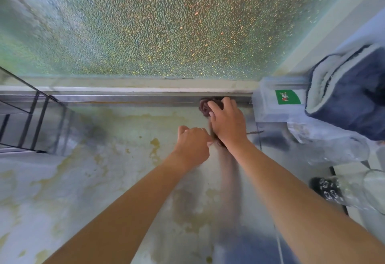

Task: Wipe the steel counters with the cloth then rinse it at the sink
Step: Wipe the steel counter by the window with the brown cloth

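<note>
Nearest, two bare forearms reach out over the stained steel tabletop [87,180], blotched yellow. The left hand [192,146] has its fingers curled, pinching the near tail of the dark maroon cloth [205,107]. The right hand [228,122] presses the bunched cloth against the back rail, fingers wrapped over it. The cloth looks soft, limp and light, probably damp, so it should bunch easily; gathering it into the palm seems the surest hold. Beyond stands pebbled glass [166,24]
</note>
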{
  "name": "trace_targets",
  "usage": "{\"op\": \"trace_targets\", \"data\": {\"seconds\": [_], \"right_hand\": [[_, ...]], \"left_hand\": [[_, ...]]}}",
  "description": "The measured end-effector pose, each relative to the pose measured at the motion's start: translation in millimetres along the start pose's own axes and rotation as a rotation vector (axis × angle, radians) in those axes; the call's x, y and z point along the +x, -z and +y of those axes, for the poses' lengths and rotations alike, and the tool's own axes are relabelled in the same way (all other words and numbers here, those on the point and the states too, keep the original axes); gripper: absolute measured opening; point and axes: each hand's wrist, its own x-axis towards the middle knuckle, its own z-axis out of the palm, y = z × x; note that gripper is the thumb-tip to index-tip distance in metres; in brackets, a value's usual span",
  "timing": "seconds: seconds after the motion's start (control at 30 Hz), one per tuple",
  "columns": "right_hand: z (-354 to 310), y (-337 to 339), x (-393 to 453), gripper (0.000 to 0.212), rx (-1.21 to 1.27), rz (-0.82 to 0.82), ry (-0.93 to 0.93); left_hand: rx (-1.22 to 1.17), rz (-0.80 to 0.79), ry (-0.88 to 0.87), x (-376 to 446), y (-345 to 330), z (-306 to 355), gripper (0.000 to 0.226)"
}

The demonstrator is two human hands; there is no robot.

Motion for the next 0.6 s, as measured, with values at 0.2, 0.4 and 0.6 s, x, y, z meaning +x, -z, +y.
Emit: {"op": "trace_targets", "data": {"seconds": [0.2, 0.4, 0.6], "right_hand": [[3.4, 7.4, -2.9, 0.018, -0.039, -0.026, -0.364], [-27.4, -1.0, 8.9, 0.021, 0.215, -0.089, -0.012], [-19.4, 3.7, -7.4, 0.033, -0.108, -0.072, -0.204]], "left_hand": [[0.010, -0.008, -0.013, 0.0, -1.0, 1.2, 0.047], [0.063, 0.052, 0.004, -3.5, -4.4, 2.5, 0.026], [0.079, 0.027, -0.029, -8.9, -7.8, 4.4, 0.028]]}}
